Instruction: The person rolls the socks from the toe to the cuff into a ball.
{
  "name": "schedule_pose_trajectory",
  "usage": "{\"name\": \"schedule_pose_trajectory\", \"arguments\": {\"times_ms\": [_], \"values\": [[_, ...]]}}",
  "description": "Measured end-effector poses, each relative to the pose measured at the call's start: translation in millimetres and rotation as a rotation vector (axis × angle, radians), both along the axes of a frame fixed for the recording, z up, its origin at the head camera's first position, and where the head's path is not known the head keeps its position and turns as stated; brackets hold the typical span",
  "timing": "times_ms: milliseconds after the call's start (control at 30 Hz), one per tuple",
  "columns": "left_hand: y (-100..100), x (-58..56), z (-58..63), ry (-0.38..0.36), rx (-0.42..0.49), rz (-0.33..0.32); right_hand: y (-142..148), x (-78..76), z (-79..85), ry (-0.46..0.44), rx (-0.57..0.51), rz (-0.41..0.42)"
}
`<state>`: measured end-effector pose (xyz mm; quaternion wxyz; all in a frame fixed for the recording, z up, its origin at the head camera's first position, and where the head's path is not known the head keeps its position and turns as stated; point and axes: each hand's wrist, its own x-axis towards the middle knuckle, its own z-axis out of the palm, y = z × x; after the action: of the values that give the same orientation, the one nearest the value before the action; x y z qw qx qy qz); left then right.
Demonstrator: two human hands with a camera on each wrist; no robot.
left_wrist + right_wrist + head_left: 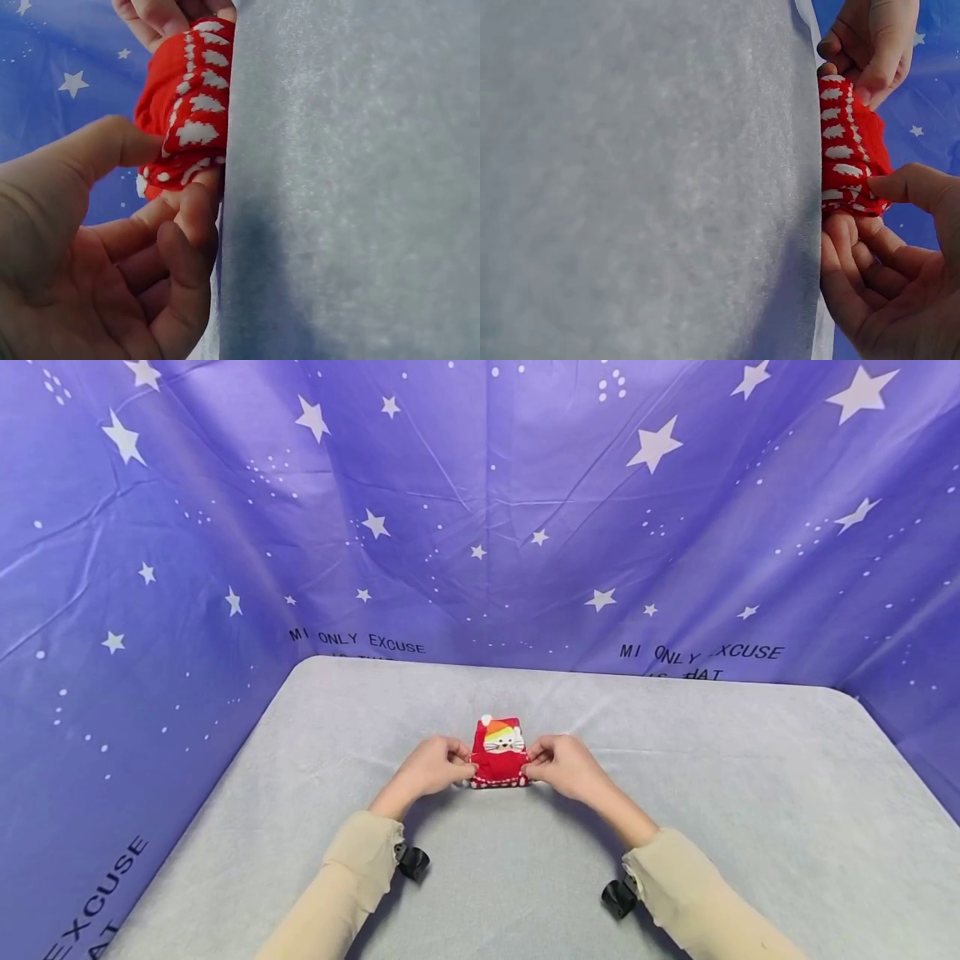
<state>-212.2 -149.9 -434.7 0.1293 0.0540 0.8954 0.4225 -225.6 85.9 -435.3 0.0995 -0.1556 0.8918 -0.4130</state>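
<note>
A small folded bundle of red knit socks (501,767) lies on the table. Its top bears a white cat face with whiskers under an orange and yellow hat. White patches run in a row along its near fold, seen up close in the left wrist view (201,105). My left hand (437,766) pinches the left side, thumb on the red knit and fingers lower down by the table. On the right side, my right hand (562,765) pinches the bundle likewise, its thumb pressing the knit in the right wrist view. The underside is hidden.
A grey cloth-covered table (712,827) spreads around both hands. Behind it and along its sides hangs a purple-blue curtain (480,468) with white stars and lettering. Black wrist cameras (412,862) are fastened at both beige sleeves (697,893).
</note>
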Motion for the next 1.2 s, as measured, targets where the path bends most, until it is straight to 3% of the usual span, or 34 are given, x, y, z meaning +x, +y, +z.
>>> {"name": "schedule_pose_trajectory", "arguments": {"times_ms": [233,367,533,633,767,933,1067,1200], "values": [[5.7,-5.6,2.1,0.015,-0.103,0.025,-2.2,-8.4,3.9,-0.139,0.0,-0.067],[7.0,-7.0,1.2,0.077,-0.122,0.016,-3.7,-12.0,7.3,-0.182,-0.024,-0.076],[8.4,-4.5,-2.9,0.259,-0.187,-0.043,-5.9,-11.2,3.4,0.057,-0.011,0.002],[7.6,-1.3,-1.4,0.36,-0.286,-0.084,-7.2,-9.1,1.8,0.188,0.035,0.033],[4.9,3.6,4.3,0.458,-0.463,-0.156,-6.0,-6.3,3.4,0.267,0.109,0.041],[5.8,4.7,10.9,0.465,-0.582,-0.221,-1.8,-4.8,6.5,0.331,0.19,0.082],[9.3,1.0,11.6,0.427,-0.612,-0.22,-2.8,-4.7,6.2,0.33,0.245,0.104],[11.2,-5.1,9.7,0.435,-0.622,-0.217,-7.8,-7.1,5.4,0.337,0.312,0.094]]}}
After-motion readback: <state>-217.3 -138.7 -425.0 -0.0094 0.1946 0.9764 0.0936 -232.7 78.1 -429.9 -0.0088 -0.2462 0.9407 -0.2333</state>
